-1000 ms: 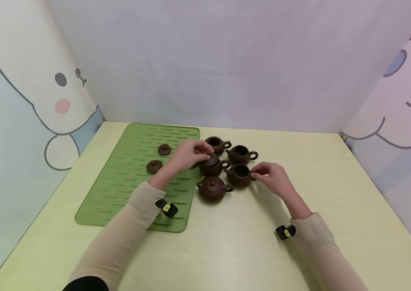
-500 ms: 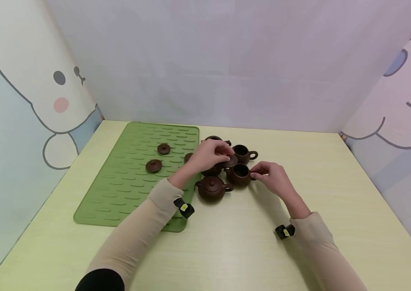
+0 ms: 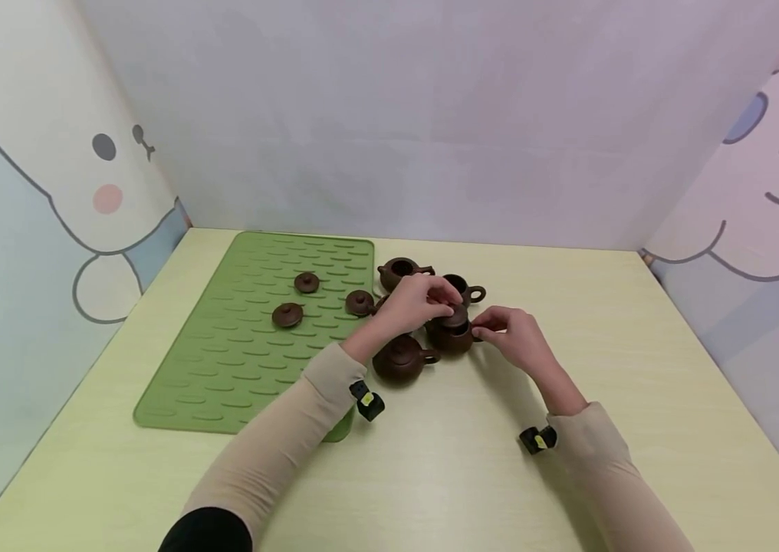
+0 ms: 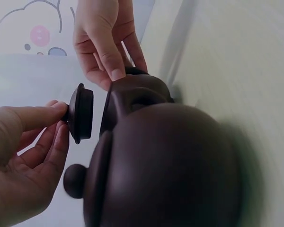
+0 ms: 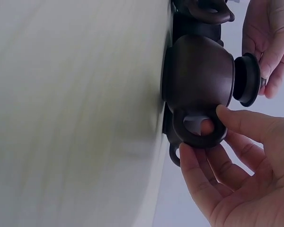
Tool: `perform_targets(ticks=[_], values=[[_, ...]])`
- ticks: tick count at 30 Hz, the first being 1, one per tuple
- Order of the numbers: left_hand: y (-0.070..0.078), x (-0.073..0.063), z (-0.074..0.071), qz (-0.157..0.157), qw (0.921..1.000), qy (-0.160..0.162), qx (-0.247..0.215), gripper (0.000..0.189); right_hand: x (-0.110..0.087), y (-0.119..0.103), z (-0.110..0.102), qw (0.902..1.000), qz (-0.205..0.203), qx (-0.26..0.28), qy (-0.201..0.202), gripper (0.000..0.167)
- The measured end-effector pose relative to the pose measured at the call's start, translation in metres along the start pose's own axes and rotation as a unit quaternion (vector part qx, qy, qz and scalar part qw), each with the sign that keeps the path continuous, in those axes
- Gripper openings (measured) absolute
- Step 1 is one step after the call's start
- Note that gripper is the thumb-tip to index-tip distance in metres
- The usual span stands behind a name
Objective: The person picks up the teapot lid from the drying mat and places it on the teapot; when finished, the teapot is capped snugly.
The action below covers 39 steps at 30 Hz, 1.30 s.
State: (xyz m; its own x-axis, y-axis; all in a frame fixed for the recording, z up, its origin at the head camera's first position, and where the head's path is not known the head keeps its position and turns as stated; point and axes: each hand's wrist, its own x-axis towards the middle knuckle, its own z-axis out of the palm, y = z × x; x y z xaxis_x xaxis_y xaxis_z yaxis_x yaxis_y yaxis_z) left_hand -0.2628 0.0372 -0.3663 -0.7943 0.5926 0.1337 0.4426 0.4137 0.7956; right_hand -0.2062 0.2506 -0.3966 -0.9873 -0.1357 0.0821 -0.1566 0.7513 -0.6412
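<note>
My left hand (image 3: 417, 303) pinches the knob of a dark brown teapot lid (image 4: 83, 116). In the right wrist view this lid stands just off the rim of an open teapot (image 5: 199, 71), lined up with its mouth. My right hand (image 3: 514, 337) pinches that teapot's handle (image 5: 199, 130) between thumb and fingers. A lidded teapot (image 3: 399, 362) stands in front of my left hand and fills much of the left wrist view. Another teapot is mostly hidden behind my left hand. Three loose lids rest on the green mat, one of them (image 3: 359, 303) near its right edge.
Two more open teapots stand behind the hands, one at the back (image 3: 402, 268) and one partly hidden (image 3: 477, 294). The green ridged mat (image 3: 224, 368) covers the table's left part. A pale wall (image 3: 417, 153) rises along the table's far edge.
My left hand has carried the lid rightward from over the middle teapot to the one my right hand holds. The lid near the mat's edge has come into sight. My right hand stays put.
</note>
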Motion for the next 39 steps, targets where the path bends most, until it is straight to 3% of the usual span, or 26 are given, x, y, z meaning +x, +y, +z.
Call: perform_targets(ticks=[10,18,29,39], values=[[-0.001,0.001,0.012,-0.01,0.9993,-0.017,0.031,0.014,0.001,0.0,0.0,1.0,0.001,0.003,-0.003,0.011],[0.0,0.0,0.008,-0.003,0.9988,-0.027,0.04,0.015,0.002,-0.004,-0.001,0.9999,-0.002,0.003,-0.011,0.013],[-0.005,-0.009,-0.018,-0.015,0.9993,0.003,0.033,0.016,0.01,-0.013,-0.014,0.9999,-0.003,0.011,0.01,0.019],[-0.022,-0.025,-0.048,-0.033,0.9987,0.037,0.007,0.017,0.028,-0.03,-0.002,0.9993,-0.011,0.026,0.024,0.017]])
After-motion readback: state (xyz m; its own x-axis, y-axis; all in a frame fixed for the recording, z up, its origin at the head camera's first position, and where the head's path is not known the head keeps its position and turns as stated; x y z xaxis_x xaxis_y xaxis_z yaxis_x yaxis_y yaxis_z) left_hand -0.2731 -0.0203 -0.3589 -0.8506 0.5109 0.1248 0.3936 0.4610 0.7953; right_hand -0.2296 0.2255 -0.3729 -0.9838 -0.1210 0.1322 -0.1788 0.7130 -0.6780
